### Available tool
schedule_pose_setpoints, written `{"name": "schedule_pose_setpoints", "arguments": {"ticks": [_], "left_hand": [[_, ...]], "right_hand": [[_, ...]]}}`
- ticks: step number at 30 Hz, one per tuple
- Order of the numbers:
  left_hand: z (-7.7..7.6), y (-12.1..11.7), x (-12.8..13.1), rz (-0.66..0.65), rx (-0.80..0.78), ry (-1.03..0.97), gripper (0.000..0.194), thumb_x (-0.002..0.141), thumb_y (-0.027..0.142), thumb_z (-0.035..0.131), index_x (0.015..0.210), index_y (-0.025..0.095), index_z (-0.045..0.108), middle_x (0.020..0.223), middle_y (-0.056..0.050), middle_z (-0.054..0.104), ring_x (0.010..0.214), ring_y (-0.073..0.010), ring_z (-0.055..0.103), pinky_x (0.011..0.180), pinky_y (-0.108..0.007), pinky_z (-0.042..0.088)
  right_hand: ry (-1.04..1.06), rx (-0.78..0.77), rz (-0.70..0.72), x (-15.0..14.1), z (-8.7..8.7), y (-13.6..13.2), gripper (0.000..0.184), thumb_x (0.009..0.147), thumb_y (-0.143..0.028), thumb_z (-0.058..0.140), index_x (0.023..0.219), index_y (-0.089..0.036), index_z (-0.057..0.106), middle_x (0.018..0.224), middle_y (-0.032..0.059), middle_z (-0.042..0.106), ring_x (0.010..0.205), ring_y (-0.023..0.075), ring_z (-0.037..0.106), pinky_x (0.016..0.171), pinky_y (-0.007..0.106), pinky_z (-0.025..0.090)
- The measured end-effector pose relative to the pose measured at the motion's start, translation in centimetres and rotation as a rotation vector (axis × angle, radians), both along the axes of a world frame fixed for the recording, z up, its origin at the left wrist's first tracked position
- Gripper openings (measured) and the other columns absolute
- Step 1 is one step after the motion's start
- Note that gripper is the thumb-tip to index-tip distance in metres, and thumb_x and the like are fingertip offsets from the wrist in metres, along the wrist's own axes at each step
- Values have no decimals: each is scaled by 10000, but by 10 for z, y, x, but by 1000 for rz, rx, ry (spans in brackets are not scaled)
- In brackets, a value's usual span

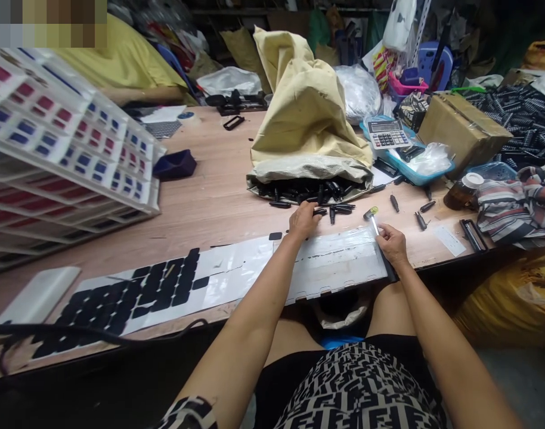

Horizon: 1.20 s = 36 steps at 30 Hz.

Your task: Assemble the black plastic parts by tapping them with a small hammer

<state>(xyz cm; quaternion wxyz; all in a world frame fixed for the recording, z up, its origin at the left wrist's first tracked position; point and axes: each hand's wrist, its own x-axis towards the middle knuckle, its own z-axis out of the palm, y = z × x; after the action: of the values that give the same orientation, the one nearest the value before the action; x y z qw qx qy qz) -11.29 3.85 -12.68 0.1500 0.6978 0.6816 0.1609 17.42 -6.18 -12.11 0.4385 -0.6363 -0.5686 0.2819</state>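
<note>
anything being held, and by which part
The right hand holds a small pale tool by its near end. The left hand is at a black piece; whether it grips it cannot be told.

"What has the left hand (304, 221) got?"
"Can't tell; its fingers are partly hidden."
"And the tool (373, 218) in the right hand (392, 243)?"
"Its lower end disappears inside the grip."
"The beige sack (303, 110)?"
"Folds hide most of the interior."
"Calculator (386, 133)?"
"Its key labels are too small to read."
"White rack (71, 149)?"
"Cut off by the left edge."
</note>
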Motion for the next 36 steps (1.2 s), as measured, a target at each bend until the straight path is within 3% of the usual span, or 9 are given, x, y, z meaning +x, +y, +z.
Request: {"name": "schedule_pose_setpoints", "arguments": {"ticks": [5,9,14,17,20,24,28,36], "left_hand": [[6,-20,1,-37,-55,31,285,910,388,633,1139,259,744,1179,-65,665,1100,-266,614,878,-351,490],[8,-55,0,-108,-4,-51,274,891,413,675,1096,253,760,1068,-56,699,1032,-248,619,833,-337,484],[-6,-106,4,-237,105,-228,218,881,374,695,1050,256,765,946,-47,692,925,-232,613,810,-355,490],[-18,-124,6,-239,147,-315,235,847,317,728,1070,245,757,928,-42,660,911,-224,609,852,-377,497],[-23,-129,4,-208,194,-417,274,804,289,766,1073,242,746,934,-33,647,932,-216,611,870,-369,506],[-23,-125,1,-177,173,-504,173,804,260,755,975,232,757,901,-25,643,890,-197,622,825,-342,516],[-25,-121,2,-147,158,-527,165,811,256,757,975,237,768,890,-19,637,888,-193,623,815,-334,513],[-34,-119,6,-120,232,-468,199,867,296,732,1054,250,787,873,-18,602,857,-173,604,804,-319,508]], "right_hand": [[-15,-16,-14,-1,0,0,477,675,-317,580,1076,-160,786,633,-36,537,593,130,486,632,243,445],[-22,-11,-11,-1,0,0,491,676,-321,575,1089,-154,782,635,-36,536,594,130,492,634,244,445],[-27,-4,-14,-1,-1,0,503,673,-328,577,1094,-141,780,646,-32,549,594,130,495,644,251,450],[-24,-12,-14,0,-1,0,513,678,-337,580,1110,-142,776,649,-33,548,595,128,490,639,249,448],[-26,-9,-4,0,0,0,513,681,-338,579,1110,-138,776,650,-34,545,596,125,488,633,245,441],[-37,-10,-10,0,5,0,520,674,-320,568,1107,-122,776,647,-33,535,586,121,484,625,249,437],[-91,25,18,-9,15,-13,511,691,-304,569,1117,-113,776,655,-25,546,564,115,481,609,256,439],[-217,171,373,-53,30,-60,435,773,-248,573,1159,-203,768,737,15,664,622,144,560,637,261,496]]}}
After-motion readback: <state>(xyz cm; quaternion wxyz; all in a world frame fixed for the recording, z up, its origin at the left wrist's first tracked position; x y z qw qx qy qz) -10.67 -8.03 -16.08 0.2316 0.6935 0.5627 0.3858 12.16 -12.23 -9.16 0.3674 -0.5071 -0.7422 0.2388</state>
